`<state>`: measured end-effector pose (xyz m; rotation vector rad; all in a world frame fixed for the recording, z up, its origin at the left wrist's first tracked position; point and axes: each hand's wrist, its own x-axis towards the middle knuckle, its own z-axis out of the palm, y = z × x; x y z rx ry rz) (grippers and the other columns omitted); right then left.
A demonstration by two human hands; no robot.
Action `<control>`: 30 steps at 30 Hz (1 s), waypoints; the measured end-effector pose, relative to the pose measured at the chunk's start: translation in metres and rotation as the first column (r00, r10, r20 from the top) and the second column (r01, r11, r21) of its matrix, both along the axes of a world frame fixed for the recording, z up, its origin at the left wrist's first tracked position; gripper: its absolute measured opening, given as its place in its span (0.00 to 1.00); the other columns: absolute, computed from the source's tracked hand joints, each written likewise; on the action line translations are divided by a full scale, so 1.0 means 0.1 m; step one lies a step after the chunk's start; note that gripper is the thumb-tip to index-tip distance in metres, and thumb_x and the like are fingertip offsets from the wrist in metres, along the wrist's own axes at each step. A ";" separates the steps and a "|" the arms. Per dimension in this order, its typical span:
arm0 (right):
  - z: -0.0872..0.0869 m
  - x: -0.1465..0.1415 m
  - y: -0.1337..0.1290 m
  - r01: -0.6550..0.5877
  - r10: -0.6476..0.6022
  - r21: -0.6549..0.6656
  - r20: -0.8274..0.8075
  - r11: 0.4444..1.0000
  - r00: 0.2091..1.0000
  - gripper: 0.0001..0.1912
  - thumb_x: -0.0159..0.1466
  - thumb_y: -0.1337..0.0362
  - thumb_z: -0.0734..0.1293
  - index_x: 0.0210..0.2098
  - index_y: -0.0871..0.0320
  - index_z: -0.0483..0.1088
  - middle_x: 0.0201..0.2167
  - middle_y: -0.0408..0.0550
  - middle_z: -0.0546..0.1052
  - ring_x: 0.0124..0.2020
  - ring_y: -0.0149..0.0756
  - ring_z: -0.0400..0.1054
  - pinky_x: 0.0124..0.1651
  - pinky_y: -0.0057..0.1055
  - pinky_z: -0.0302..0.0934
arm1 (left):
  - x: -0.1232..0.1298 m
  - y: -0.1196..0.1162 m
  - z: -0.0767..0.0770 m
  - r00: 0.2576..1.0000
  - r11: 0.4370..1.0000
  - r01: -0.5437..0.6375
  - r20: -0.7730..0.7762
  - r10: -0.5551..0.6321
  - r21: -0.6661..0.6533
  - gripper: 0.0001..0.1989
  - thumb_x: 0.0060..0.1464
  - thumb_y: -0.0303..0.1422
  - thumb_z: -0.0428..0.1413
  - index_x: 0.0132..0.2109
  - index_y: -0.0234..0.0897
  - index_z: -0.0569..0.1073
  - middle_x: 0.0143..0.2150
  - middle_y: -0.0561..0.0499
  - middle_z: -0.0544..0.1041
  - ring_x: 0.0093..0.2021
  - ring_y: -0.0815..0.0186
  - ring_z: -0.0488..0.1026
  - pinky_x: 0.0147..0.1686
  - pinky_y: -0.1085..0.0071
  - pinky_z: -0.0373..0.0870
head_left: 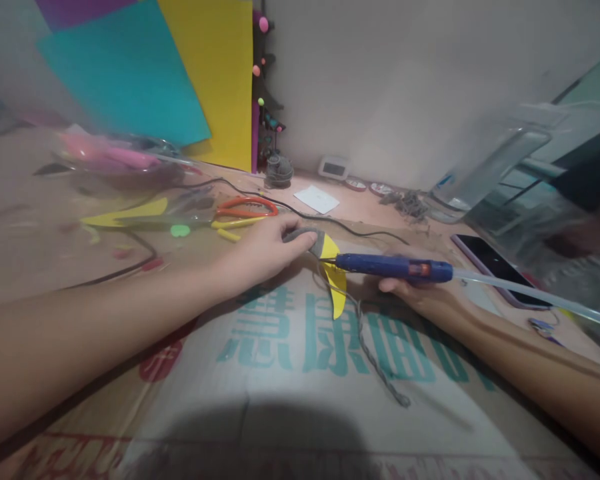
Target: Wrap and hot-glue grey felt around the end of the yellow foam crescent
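Note:
My left hand [275,252] pinches a yellow crescent-shaped piece [338,293] by its upper end, where grey yarn covers it. From that wrapped part a loose strand of twisted grey yarn [367,347] trails down over the cardboard [280,413]. My right hand [410,290] is closed around a blue hot glue gun [375,265], with its fingers partly hidden behind the gun. The gun's nozzle lies at the yellow crescent, close to the yarn edge; whether it touches cannot be made out. A long clear glue stick [535,288] extends from the gun's rear.
Beyond my left hand lie an orange looped handle [247,208] and a dark cord [300,212]. Behind stand a grey yarn ball [279,173] and a white card [317,199]. A phone [500,270] rests at right, near another person's blurred hand [580,233]. Coloured sheets [130,73] stand back left.

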<state>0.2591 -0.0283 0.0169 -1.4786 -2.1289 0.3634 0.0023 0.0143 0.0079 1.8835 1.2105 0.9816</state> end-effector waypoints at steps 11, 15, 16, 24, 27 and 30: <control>-0.01 0.00 0.00 0.016 -0.017 0.020 0.061 1.000 0.998 0.19 0.57 0.44 0.69 0.29 0.54 0.70 0.26 0.48 0.74 0.29 0.42 0.69 0.31 0.36 0.60 | 0.00 0.00 0.01 1.000 0.999 0.023 0.001 -0.023 0.028 0.12 0.55 0.38 0.56 0.27 0.38 0.70 0.22 0.53 0.68 0.24 0.67 0.64 0.21 0.74 0.54; -0.03 0.01 0.02 0.022 -0.024 0.058 0.032 0.998 0.999 0.20 0.55 0.44 0.70 0.28 0.56 0.69 0.24 0.46 0.73 0.26 0.39 0.68 0.29 0.34 0.60 | 0.00 -0.02 0.04 0.998 1.000 0.019 -0.054 -0.020 -0.022 0.12 0.56 0.40 0.54 0.30 0.37 0.71 0.22 0.54 0.68 0.23 0.68 0.64 0.21 0.74 0.55; -0.03 0.01 0.02 0.011 -0.014 0.068 0.038 0.998 0.999 0.20 0.55 0.44 0.70 0.27 0.56 0.69 0.23 0.46 0.73 0.25 0.38 0.67 0.29 0.34 0.59 | 0.00 -0.03 0.05 0.998 0.999 0.019 -0.062 -0.021 -0.029 0.12 0.56 0.40 0.53 0.30 0.37 0.71 0.22 0.55 0.68 0.23 0.68 0.64 0.21 0.75 0.56; -0.04 0.02 0.02 -0.004 0.004 0.050 -0.013 0.999 1.000 0.19 0.55 0.46 0.71 0.27 0.56 0.69 0.22 0.44 0.72 0.25 0.37 0.65 0.27 0.32 0.57 | -0.01 -0.03 0.04 0.997 0.999 0.026 -0.070 -0.028 -0.029 0.13 0.57 0.41 0.52 0.31 0.37 0.71 0.22 0.55 0.68 0.23 0.69 0.64 0.21 0.75 0.56; -0.04 0.02 0.02 0.008 -0.007 0.028 -0.028 1.000 1.000 0.19 0.54 0.46 0.73 0.27 0.56 0.69 0.22 0.44 0.72 0.24 0.36 0.65 0.26 0.32 0.58 | -0.01 -0.02 0.03 0.997 0.999 0.025 -0.070 -0.027 -0.037 0.13 0.57 0.41 0.53 0.32 0.37 0.71 0.22 0.55 0.69 0.22 0.69 0.64 0.21 0.75 0.55; -0.04 0.01 0.02 0.019 -0.019 0.023 0.002 1.000 1.000 0.19 0.54 0.47 0.72 0.27 0.56 0.70 0.23 0.45 0.73 0.25 0.37 0.66 0.27 0.32 0.58 | -0.01 -0.02 0.03 0.997 0.999 0.018 -0.072 -0.020 -0.029 0.13 0.56 0.41 0.53 0.31 0.37 0.71 0.23 0.55 0.69 0.22 0.69 0.64 0.21 0.75 0.55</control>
